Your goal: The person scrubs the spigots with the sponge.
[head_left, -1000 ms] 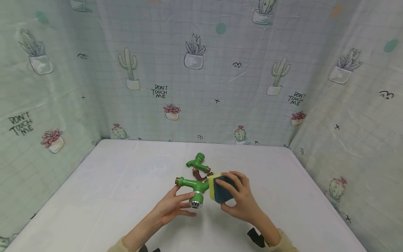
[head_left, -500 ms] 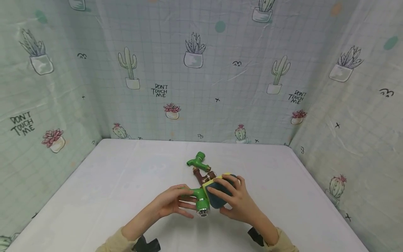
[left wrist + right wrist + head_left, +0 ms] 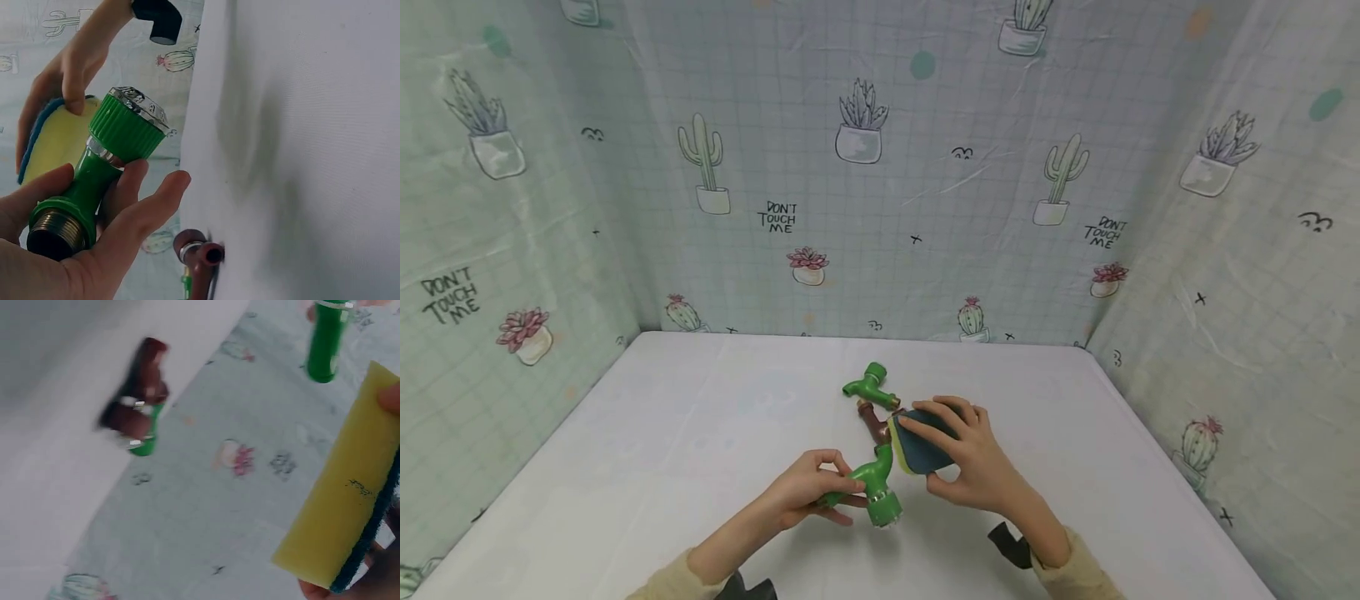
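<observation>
My left hand (image 3: 812,490) grips a green faucet (image 3: 874,475) by its threaded brass end, off the table. Its ribbed knob (image 3: 125,128) with a silvery cap points away from the palm in the left wrist view. Beside the faucet's spout, my right hand (image 3: 973,458) holds a sponge (image 3: 925,442), yellow on one face and dark blue-green on the other. Dark marks show on the yellow face (image 3: 340,481) in the right wrist view. Whether sponge and spout touch, I cannot tell.
Behind the hands, a brown faucet (image 3: 872,422) lies on the white table (image 3: 722,400), partly hidden by the sponge and the held faucet. A second green faucet (image 3: 871,387) lies just beyond it. Cactus-printed cloth (image 3: 865,217) hangs behind and at both sides.
The held faucet has come nearer and turned in my left hand, its knob now tilting down to the right. The sponge shifted toward the spout, then back up and slightly away.
</observation>
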The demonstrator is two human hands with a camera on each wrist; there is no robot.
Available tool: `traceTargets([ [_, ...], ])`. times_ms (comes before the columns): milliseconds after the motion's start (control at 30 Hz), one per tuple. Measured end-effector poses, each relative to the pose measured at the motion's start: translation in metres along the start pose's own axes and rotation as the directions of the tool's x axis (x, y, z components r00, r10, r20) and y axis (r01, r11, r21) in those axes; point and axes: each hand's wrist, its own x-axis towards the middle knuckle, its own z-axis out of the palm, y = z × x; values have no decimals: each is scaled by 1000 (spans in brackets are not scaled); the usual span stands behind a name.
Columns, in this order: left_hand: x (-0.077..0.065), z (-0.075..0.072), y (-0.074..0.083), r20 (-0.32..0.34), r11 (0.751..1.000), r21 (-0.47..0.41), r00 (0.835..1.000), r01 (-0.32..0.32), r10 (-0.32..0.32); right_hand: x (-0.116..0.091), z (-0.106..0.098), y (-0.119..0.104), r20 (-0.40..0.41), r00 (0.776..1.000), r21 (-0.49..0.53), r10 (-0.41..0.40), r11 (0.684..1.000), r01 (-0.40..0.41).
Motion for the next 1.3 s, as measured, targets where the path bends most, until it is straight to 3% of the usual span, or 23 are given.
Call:
traceTargets([
  [167, 2, 7, 2, 15, 998, 69, 1000, -7, 6, 21, 3, -12, 66, 994, -60, -83, 994, 87],
  [300, 3, 11, 3, 20, 995, 99, 1000, -11, 9, 29, 11, -12, 95, 991, -165, -96, 980, 111],
  [433, 5, 11, 1, 5, 995, 94, 1000, -29, 28, 30, 14, -9, 71, 993, -273, -93, 956, 109],
  [533, 7, 9, -1, -14, 996, 82, 999, -27, 28, 29, 12, -7, 7, 996, -329, -91, 940, 88],
  [667, 8, 6, -6, -81, 1000, 18, 997, 18, -17, 23, 4, -4, -51, 997, -286, -52, 958, 35],
  [800, 10, 3, -9, -162, 994, -100, 985, 51, -67, 12, -2, -8, -48, 998, -140, 47, 989, -53],
  [933, 13, 2, -11, -204, 984, -173, 976, 37, -73, -2, 1, -22, -17, 993, -29, 114, 993, -114],
  [1100, 16, 5, -14, -244, 980, -197, 968, 10, -59, -10, 14, -41, 17, 997, -99, 82, 992, -79],
  [1200, 15, 6, -12, -246, 990, -140, 969, 2, -37, -10, 16, -43, -10, 997, -160, 75, 984, -76],
  [1300, 13, 5, -11, -200, 997, -75, 980, -9, -6, -9, 16, -38, -22, 996, -162, 88, 983, -90],
])
